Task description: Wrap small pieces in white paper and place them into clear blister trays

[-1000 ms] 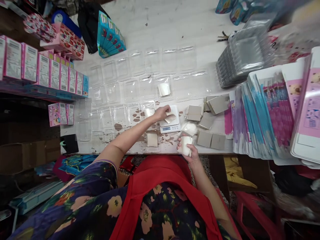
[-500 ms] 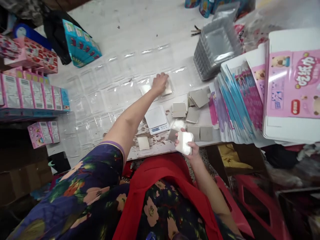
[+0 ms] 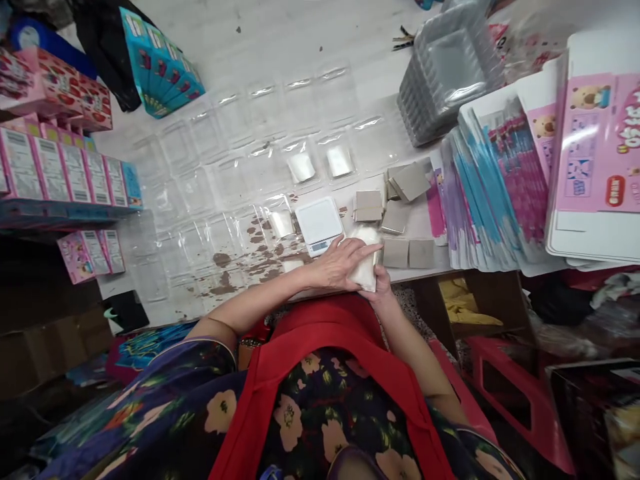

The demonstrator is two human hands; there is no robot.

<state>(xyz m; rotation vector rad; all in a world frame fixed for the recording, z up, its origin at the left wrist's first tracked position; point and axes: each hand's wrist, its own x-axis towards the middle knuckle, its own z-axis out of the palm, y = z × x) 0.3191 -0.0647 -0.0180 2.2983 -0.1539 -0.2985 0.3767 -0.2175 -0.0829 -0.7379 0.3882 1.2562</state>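
At the table's front edge, both hands are on a stack of white square sheets (image 3: 365, 275). My right hand (image 3: 382, 288) grips it from the right and below. My left hand (image 3: 340, 265) reaches across its top left, fingers laid over it; their tips partly cover the stack. Just beyond my left hand is a white digital scale (image 3: 317, 220) with a small display. Clear plastic trays (image 3: 373, 137) cover the table, and white stacks lie in compartments: one at centre (image 3: 301, 168), one to its right (image 3: 340, 161), one nearer me (image 3: 283, 225).
Grey square pieces (image 3: 367, 205) lie right of the scale. Beyond them are nested clear containers (image 3: 450, 73) and fanned printed cards (image 3: 493, 180), beside large pink-and-white cardboard sheets (image 3: 590, 153). Pink boxes (image 3: 60, 177) and a blue carton (image 3: 159, 67) stand left. A pink stool (image 3: 520, 393) is below right.
My left hand has come back from the trays to the stack in my right hand. A white stack now shows in the compartment where my left hand was. The view has shifted slightly.
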